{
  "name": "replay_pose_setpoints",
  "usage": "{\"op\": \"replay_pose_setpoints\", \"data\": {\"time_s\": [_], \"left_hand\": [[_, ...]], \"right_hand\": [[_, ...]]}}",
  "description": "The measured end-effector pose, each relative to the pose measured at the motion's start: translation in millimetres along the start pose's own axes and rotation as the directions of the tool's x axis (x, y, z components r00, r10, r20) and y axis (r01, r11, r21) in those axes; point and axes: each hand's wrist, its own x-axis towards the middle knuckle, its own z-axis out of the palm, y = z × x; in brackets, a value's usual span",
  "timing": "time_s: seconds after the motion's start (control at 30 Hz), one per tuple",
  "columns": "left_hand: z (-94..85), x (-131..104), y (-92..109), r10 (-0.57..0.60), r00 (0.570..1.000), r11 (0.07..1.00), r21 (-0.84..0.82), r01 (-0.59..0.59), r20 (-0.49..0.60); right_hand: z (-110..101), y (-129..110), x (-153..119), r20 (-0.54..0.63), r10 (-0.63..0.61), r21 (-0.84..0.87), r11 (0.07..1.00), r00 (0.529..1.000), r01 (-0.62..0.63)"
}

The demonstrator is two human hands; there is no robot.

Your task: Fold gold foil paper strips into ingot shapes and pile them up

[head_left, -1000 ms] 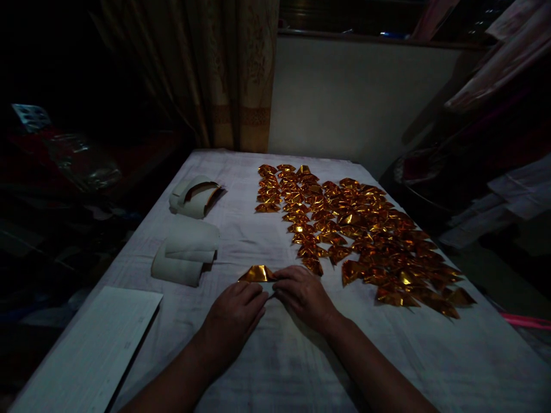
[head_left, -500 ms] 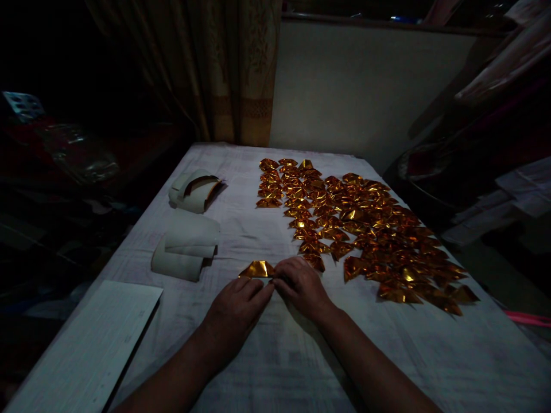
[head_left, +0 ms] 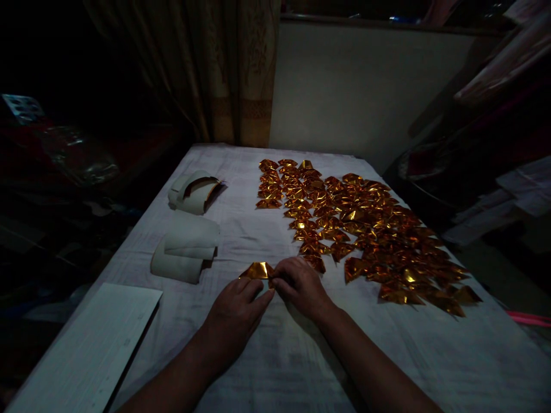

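Both of my hands meet over a small folded piece of gold foil paper (head_left: pixel 259 269) near the front middle of the table. My left hand (head_left: pixel 238 308) has its fingers closed on the near left edge of the piece, with the thumb pointing toward the right hand. At the right end, my right hand (head_left: pixel 298 285) pinches the foil between thumb and fingers. The fingers hide the lower edge of the foil. Just beyond my right hand lie rows of folded gold foil pieces (head_left: pixel 353 216), packed closely and overlapping toward the right.
On the left lie curved pale card pieces (head_left: pixel 191 235) and, farther back, more curved card (head_left: pixel 198 195). A flat white board-like slab (head_left: pixel 94 338) rests at the near left edge. A pale cloth covers the table (head_left: pixel 241 367). Behind it hangs a curtain (head_left: pixel 241 74).
My left thumb has shifted slightly down, opening a small gap beside the right fingers. The foil piece stays in nearly the same place in both hands.
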Motion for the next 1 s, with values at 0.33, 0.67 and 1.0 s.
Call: {"op": "replay_pose_setpoints", "data": {"time_s": [0.33,0.67,1.0], "left_hand": [[-4.8,4,2,-0.01,0.999,1.0,-0.011,0.011,0.052],[-9.3,3,-2,-0.006,0.999,0.998,-0.06,0.009,0.048],[-27.3,-1,-28,-0.132,0.991,0.979,-0.157,0.133,0.019]], "right_hand": [[-4,1,4,0.07,-0.014,-0.092,0.996,0.997,0.021],[-2,2,-3,0.049,-0.14,-0.161,0.976,0.989,0.146],[-11,-2,-10,0.084,-0.275,-0.203,0.936,0.958,0.287]]}}
